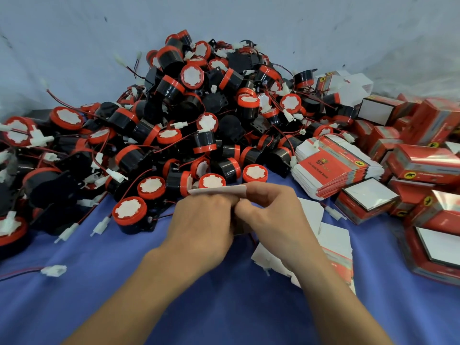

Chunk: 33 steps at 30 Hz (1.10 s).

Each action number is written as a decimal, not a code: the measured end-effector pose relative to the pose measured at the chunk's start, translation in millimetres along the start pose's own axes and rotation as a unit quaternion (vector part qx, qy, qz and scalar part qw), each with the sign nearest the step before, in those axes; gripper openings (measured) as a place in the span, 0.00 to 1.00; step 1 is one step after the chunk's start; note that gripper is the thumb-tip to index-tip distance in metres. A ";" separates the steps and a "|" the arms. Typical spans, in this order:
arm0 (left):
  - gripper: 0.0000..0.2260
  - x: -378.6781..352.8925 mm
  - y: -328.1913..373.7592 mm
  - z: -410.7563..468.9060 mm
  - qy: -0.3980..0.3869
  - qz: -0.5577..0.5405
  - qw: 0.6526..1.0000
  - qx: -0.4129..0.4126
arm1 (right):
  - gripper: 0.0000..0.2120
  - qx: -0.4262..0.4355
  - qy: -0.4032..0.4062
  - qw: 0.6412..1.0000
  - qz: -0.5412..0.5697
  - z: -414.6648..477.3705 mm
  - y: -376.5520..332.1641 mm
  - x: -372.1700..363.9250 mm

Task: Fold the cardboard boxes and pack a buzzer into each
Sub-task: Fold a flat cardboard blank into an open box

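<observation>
Both hands meet at the middle of the blue cloth and hold one small cardboard box (219, 190), of which only a pale top flap shows above the fingers. My left hand (201, 220) wraps its left side with curled fingers. My right hand (271, 210) grips its right side, thumb pressed toward the left hand. Most of the box is hidden behind the hands. A big heap of black-and-red buzzers (189, 115) with red wires and white plugs rises just behind the hands.
A stack of flat unfolded boxes (333, 168) lies to the right of the heap, and more flat boxes (333, 245) sit under my right wrist. Several folded red boxes (423, 165) crowd the right edge. A loose white plug (53, 270) lies at the near left.
</observation>
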<state>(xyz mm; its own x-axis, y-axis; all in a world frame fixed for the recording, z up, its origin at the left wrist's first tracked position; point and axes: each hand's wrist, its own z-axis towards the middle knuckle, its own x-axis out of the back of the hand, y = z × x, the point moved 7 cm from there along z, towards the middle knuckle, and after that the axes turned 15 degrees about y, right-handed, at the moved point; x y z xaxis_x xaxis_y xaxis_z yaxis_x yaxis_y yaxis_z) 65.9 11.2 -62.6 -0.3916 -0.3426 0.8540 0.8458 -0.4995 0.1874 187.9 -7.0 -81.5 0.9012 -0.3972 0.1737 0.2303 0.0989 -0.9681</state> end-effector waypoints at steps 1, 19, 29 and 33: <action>0.15 0.5 1.4 -0.4 0.000 0.006 1.000 -0.010 | 0.17 -0.005 0.012 1.000 0.000 1.1 0.1 2.1; 0.06 -7.1 -5.4 -0.6 -0.079 -0.027 0.996 0.029 | 0.17 -0.006 0.068 0.978 -0.196 2.0 11.7 7.9; 0.06 -3.4 -3.7 1.3 -0.069 -0.001 0.997 0.038 | 0.13 -0.018 0.077 0.973 -0.219 3.6 13.7 3.4; 0.10 -5.7 -1.4 1.5 -0.069 0.032 0.997 0.028 | 0.12 -0.024 0.091 0.963 -0.251 3.9 15.3 2.5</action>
<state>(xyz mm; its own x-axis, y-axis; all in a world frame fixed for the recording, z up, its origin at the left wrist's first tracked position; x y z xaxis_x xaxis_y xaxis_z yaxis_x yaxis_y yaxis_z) 67.5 15.1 -67.0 -0.2858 -0.2568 0.9232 0.8877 -0.4339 0.1541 195.1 -2.9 -95.2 0.6009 -0.5374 0.5917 0.5993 -0.1869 -0.7784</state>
